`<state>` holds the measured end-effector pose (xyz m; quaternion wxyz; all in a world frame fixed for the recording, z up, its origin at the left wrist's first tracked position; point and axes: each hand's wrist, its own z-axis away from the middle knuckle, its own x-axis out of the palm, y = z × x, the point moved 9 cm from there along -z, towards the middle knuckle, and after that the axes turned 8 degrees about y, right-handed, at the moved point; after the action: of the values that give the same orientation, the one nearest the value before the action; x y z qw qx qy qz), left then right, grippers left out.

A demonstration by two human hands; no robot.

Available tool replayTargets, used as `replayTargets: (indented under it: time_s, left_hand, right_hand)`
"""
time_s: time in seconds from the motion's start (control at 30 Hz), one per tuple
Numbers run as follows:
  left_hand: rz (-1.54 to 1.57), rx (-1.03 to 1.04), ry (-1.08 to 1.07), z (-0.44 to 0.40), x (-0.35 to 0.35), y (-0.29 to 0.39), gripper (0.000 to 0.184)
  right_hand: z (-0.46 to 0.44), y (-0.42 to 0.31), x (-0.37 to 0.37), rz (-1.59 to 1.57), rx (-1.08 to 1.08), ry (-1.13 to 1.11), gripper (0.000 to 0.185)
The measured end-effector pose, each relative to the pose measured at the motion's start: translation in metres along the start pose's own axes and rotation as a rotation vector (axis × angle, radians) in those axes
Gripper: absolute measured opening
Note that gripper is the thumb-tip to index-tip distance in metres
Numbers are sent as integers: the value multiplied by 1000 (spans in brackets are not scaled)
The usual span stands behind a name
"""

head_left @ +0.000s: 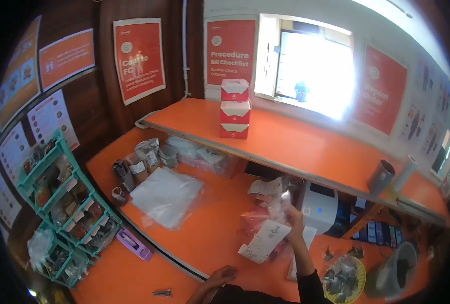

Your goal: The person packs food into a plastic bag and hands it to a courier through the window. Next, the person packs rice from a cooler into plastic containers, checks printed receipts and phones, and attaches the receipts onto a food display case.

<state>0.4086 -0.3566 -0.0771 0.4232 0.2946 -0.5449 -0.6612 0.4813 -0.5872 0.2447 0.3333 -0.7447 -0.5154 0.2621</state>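
My right hand (pixel 294 217) is raised over the orange counter, closed on the gathered top of a clear plastic bag (pixel 280 205). Reddish contents (pixel 250 219) show through the plastic, too blurred to name. A printed white receipt (pixel 264 241) hangs at the front of the bag. Behind it is another slip of printed paper (pixel 265 186); whether it is attached to the bag I cannot tell. Low in the view, my left hand (pixel 222 276) rests near the counter's front edge, holding nothing, fingers loosely stretched out.
A white printer (pixel 318 205) stands right of the bag. Clear plastic sheets (pixel 167 196) lie left. Three red-white boxes (pixel 234 112) are stacked on the raised shelf (pixel 194 119). Green bins (pixel 68 197) stand far left. A yellow basket (pixel 360 283) and grey bin (pixel 394 271) stand right.
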Motion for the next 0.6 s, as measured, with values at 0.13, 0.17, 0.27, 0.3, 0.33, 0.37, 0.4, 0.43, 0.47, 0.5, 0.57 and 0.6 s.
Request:
replayTargets:
  time_s: [0.13, 0.17, 0.27, 0.3, 0.33, 0.37, 0.4, 0.43, 0.47, 0.5, 0.57, 0.6]
  left_hand:
    - [137, 35, -214, 33, 35, 77, 50]
    - [155, 49, -164, 55, 40, 116, 50]
    - [875, -22, -318, 108, 69, 164, 50]
    - [542, 172, -426, 103, 76, 149, 55]
    - [362, 267, -385, 99, 68, 125, 57]
    - [182, 357, -336, 97, 61, 115, 59]
    - [169, 364, -232, 99, 51, 112, 57]
    - [161, 361, -140, 104, 41, 109, 54]
    - [153, 348, -69, 109, 30, 109, 52]
    - [146, 329, -19, 116, 22, 107, 49]
    - [124, 277, 15, 134, 11, 100, 44]
    - [58, 275, 199, 154, -13, 95, 41]
  right_hand:
    - [26, 86, 8, 153, -14, -72, 20]
    - [23, 93, 16, 141, 19, -120, 20]
    - [27, 62, 30, 50, 41, -186, 13]
    - [26, 55, 41, 54, 31, -199, 12]
    - [28, 49, 48, 82, 13, -202, 12]
    - [31, 44, 53, 111, -1, -196, 12]
    - [33, 40, 60, 147, -20, -202, 12]
    - [36, 36, 68, 175, -36, -207, 12]
    - [37, 30, 77, 196, -50, -214, 13]
    - [39, 25, 84, 206, -58, -226, 13]
    - [43, 18, 96, 211, -70, -249, 15]
    - [45, 14, 99, 216, -73, -251, 16]
